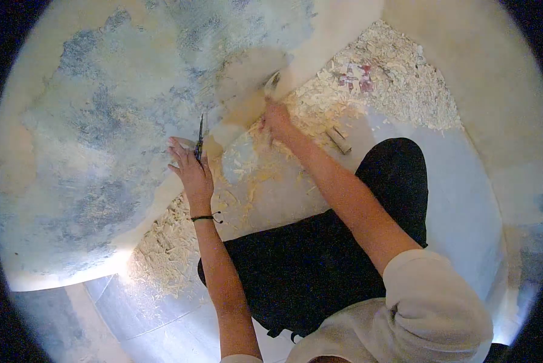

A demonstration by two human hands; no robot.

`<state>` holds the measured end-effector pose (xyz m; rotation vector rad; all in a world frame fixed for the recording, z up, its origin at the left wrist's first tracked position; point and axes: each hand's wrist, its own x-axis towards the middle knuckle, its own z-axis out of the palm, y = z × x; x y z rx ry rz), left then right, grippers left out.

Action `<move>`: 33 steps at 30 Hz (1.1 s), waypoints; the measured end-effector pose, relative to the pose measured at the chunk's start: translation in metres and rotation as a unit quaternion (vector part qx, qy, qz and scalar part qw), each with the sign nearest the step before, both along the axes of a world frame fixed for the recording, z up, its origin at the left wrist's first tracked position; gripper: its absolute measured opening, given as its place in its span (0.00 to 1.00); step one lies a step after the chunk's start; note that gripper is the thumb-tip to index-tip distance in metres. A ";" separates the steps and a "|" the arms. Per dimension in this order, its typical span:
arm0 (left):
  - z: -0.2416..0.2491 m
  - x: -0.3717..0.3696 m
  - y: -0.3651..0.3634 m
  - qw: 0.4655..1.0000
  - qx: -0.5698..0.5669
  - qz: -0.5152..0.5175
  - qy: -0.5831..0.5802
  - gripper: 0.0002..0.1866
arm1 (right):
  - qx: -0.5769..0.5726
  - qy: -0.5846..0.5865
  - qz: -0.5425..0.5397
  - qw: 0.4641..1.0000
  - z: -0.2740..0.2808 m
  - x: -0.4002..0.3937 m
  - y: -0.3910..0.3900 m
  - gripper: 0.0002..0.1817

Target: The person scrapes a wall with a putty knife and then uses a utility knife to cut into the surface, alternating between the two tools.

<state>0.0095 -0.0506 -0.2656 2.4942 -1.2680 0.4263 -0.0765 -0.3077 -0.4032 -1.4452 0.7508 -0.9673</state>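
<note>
My left hand (191,169) rests against a mottled blue and cream wall (102,121) and grips a thin dark blade-like tool (199,138) that points upward along the wall. My right hand (277,118) reaches further up and holds a scraper (272,85) with its pale blade pressed near the wall's lower edge. A black cord bracelet (206,218) circles my left wrist. Both sleeves are cream and pushed up.
Pale scraped flakes (392,72) lie heaped on the floor along the base of the wall, with more flakes (162,254) lower left. A short tan cylinder (338,140) lies among them. My black-trousered legs (320,254) fill the middle over grey floor (459,199).
</note>
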 end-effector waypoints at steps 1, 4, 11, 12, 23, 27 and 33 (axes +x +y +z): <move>0.000 -0.001 0.000 1.000 0.009 0.002 0.007 0.25 | 0.025 0.002 0.011 1.000 0.013 0.002 0.021 0.20; 0.002 -0.003 0.000 1.000 0.000 -0.003 0.016 0.25 | 0.308 -0.002 0.031 0.951 0.086 -0.008 0.084 0.22; 0.001 -0.001 0.004 1.000 0.008 -0.003 -0.003 0.24 | 0.248 0.033 0.095 0.964 0.060 -0.009 0.055 0.22; 0.002 -0.001 0.004 1.000 0.008 -0.003 -0.006 0.23 | 0.279 0.012 0.107 0.954 0.057 -0.012 0.040 0.22; 0.008 -0.001 0.008 1.000 -0.020 -0.008 0.021 0.21 | 0.393 -0.063 0.104 0.911 0.080 -0.029 0.014 0.21; 0.014 -0.003 0.011 0.999 -0.013 -0.007 0.052 0.21 | 0.238 -0.048 0.065 0.968 0.061 -0.044 -0.015 0.20; 0.003 -0.001 0.007 0.999 -0.036 -0.015 0.034 0.22 | 0.174 -0.021 0.057 0.983 0.043 -0.047 -0.032 0.19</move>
